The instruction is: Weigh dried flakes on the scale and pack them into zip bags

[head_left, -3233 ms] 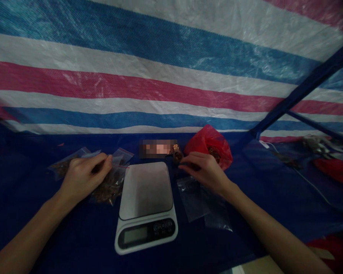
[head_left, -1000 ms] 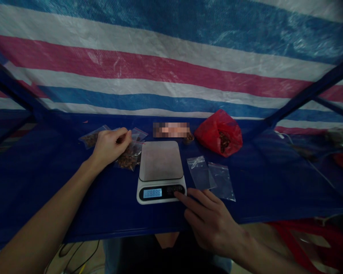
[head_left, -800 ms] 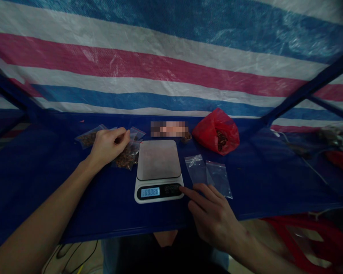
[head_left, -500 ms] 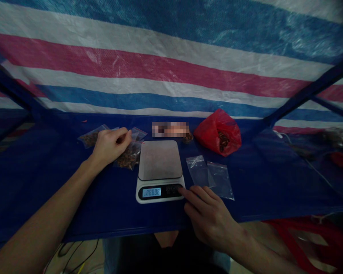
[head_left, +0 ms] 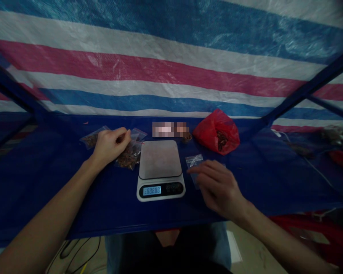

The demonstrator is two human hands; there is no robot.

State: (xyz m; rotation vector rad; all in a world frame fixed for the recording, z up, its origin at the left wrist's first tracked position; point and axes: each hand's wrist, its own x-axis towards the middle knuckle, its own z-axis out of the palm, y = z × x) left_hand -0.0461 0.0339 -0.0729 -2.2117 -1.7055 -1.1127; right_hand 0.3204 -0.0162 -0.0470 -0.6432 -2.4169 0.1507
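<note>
A white kitchen scale (head_left: 160,160) with a lit digital display stands on the blue surface, its weighing plate bare. Left of it, my left hand (head_left: 111,144) rests on a zip bag of dried brown pieces (head_left: 128,158), fingers loosely curled; whatever they may hold is hidden. Another filled zip bag (head_left: 89,140) lies partly behind that hand. My right hand (head_left: 218,186) hovers right of the scale, index finger stretched out and the others bent, with nothing seen in it. Beneath it lie clear flat zip bags (head_left: 192,160), largely covered by the hand.
An open red plastic bag (head_left: 210,133) with brown pieces inside stands behind the clear bags. A small brown item (head_left: 186,137) sits beside a blurred-out patch. Blue frame bars (head_left: 297,93) flank the surface, and a striped sheet (head_left: 160,68) hangs behind.
My right hand has left the scale's buttons and moved up and right over the clear zip bags. My left hand stays where it was.
</note>
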